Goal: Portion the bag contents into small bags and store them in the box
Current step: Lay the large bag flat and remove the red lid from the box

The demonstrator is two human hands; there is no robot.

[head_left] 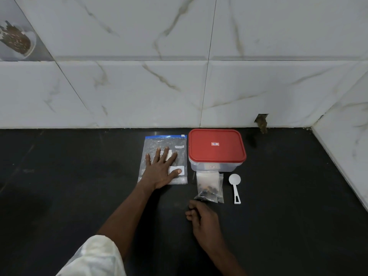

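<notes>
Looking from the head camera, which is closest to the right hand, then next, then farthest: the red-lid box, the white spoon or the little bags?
From the right hand:
1. little bags, just ahead of it.
2. white spoon, ahead and to the right.
3. red-lid box, at the back by the wall.

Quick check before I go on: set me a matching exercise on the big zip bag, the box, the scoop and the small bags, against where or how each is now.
Things:
1 big zip bag
2 box
3 scoop
4 small bags

States:
A closed
B lying to the right of the small bags
C under the flat left hand
D just in front of the box

Pairs: 1-C; 2-A; 3-B; 4-D
</notes>
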